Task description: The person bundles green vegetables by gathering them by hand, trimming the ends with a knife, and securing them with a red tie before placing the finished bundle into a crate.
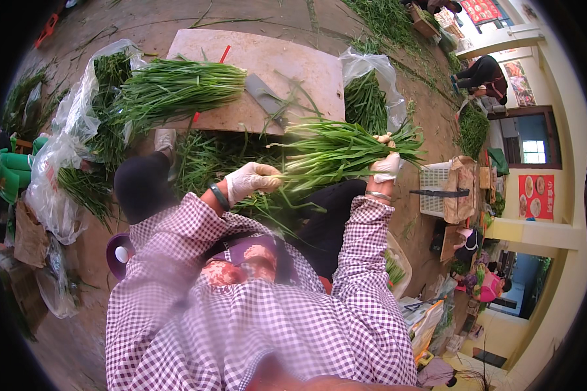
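Note:
My right hand (pixel 387 163), in a pale glove, grips a bundle of garlic chives (pixel 337 146) near its green leaf end. The pale stem ends point left, towards my other hand. My left hand (pixel 254 182), also gloved, pinches the pale end of a few stalks at the bundle's lower left. Beyond them, a low board (pixel 303 63) bears a second, larger bunch of chives (pixel 191 85). A red tie (pixel 225 54) runs beneath that bunch, its ends showing on both sides. Beside the cut stems lies a cleaver (pixel 263 93), with loose leaves over its handle area.
Loose chive leaves (pixel 200 156) cover the ground between my knees. Plastic bags of chives stand left (pixel 110 73) and right (pixel 367 97) of the board. A white plastic crate (pixel 433 188) is at right. Several people work farther off, one bending (pixel 489 78).

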The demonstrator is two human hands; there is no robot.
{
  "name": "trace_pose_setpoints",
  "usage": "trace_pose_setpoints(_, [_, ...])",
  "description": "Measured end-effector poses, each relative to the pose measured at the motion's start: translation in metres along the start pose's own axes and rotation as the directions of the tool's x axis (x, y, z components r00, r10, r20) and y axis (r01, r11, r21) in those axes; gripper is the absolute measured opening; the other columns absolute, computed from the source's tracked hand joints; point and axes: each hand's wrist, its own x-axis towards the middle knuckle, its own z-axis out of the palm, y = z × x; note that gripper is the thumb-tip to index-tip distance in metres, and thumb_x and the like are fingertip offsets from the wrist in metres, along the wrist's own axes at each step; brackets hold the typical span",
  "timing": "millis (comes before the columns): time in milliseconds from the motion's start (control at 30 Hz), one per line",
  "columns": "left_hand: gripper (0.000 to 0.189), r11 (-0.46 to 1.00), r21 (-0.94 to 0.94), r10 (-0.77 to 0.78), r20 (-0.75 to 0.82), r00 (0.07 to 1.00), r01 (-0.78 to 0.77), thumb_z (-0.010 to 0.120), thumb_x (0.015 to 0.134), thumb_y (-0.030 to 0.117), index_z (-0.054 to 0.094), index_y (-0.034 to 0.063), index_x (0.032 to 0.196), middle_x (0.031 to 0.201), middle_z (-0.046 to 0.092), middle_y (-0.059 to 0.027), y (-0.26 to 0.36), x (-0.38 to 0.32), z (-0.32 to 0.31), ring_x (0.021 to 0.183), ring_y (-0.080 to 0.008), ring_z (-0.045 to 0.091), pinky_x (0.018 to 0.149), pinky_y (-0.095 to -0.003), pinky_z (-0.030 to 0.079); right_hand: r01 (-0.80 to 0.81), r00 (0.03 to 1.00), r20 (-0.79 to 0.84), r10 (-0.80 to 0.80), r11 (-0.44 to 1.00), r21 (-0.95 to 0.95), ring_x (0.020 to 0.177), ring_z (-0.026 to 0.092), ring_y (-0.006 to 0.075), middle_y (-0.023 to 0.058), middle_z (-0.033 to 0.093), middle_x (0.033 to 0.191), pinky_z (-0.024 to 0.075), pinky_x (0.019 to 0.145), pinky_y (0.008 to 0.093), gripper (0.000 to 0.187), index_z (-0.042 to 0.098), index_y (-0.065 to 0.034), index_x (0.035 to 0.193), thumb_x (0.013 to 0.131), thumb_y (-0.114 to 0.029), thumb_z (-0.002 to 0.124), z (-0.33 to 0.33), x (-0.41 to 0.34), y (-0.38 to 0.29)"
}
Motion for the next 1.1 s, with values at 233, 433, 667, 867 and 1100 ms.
trace_pose_setpoints(233, [0.037, 0.397, 0.873, -0.127, -0.253, 0.959, 0.283, 0.079, 0.077, 0.023, 0.072, 0.0101, 0.111, 0.088, 0.072, -0.0099, -0.010, -0.020, -0.024, 0.079, -0.0177, 0.067, 0.076, -0.0298, 0.053, 0.015, 1.000, 0.011, -0.016, 0.998, 0.057, 0.079, 0.057, 0.0241, 0.0077, 0.064, 0.080, 0.0489, 0.089, 0.0405, 0.014, 0.059, -0.0028, 0.100, 0.095, -0.014, 0.053, -0.019, 0.014, -0.023])
trace_pose_setpoints(433, [0.027, 0.863, 0.463, -0.031, -0.347, 0.937, 0.201, 0.079, 0.077, 0.014, 0.073, 0.0056, 0.102, 0.104, 0.068, -0.0103, -0.004, 0.004, 0.005, 0.091, -0.0212, 0.066, 0.079, -0.0311, 0.053, -0.016, 1.000, 0.000, 0.016, 1.000, 0.017, 0.078, 0.057, 0.0242, 0.0078, 0.063, 0.079, 0.0490, 0.089, 0.0410, 0.013, 0.059, -0.0026, 0.100, 0.094, -0.013, 0.055, 0.006, -0.003, -0.006])
trace_pose_setpoints(667, [0.070, 0.993, -0.041, 0.104, -0.125, 0.987, -0.110, 0.069, 0.089, 0.041, 0.045, 0.0031, 0.143, 0.129, 0.060, -0.0063, 0.012, 0.009, 0.026, 0.106, -0.0176, 0.059, 0.090, -0.0322, 0.047, 0.085, 0.989, 0.129, -0.072, 0.991, -0.104, 0.077, 0.058, 0.0245, 0.0062, 0.059, 0.073, 0.0512, 0.083, 0.0400, 0.013, 0.056, -0.0047, 0.102, 0.095, -0.015, 0.056, 0.044, -0.023, 0.008])
trace_pose_setpoints(867, [0.061, 0.841, -0.532, 0.225, 0.181, 0.957, -0.097, 0.068, 0.090, 0.032, 0.048, 0.0009, 0.138, 0.094, 0.062, 0.0008, 0.041, -0.003, 0.055, 0.067, -0.0060, 0.047, 0.058, -0.0227, 0.038, -0.217, 0.958, 0.243, 0.151, 0.938, 0.272, 0.073, 0.051, 0.0156, 0.0009, 0.052, 0.075, 0.0469, 0.085, 0.0331, 0.010, 0.057, -0.0054, 0.104, 0.095, -0.010, 0.056, 0.068, -0.039, 0.005])
trace_pose_setpoints(1100, [0.028, 0.973, -0.232, 0.011, 0.010, 1.000, -0.008, 0.070, 0.089, 0.017, 0.062, 0.0041, 0.112, 0.089, 0.062, 0.0036, 0.044, -0.012, 0.044, 0.070, -0.0051, 0.050, 0.061, -0.0198, 0.040, -0.196, 0.940, 0.319, 0.123, 0.959, 0.207, 0.075, 0.049, 0.0137, -0.0006, 0.048, 0.079, 0.0453, 0.085, 0.0325, 0.010, 0.056, -0.0062, 0.103, 0.094, -0.009, 0.059, 0.075, -0.045, -0.001])
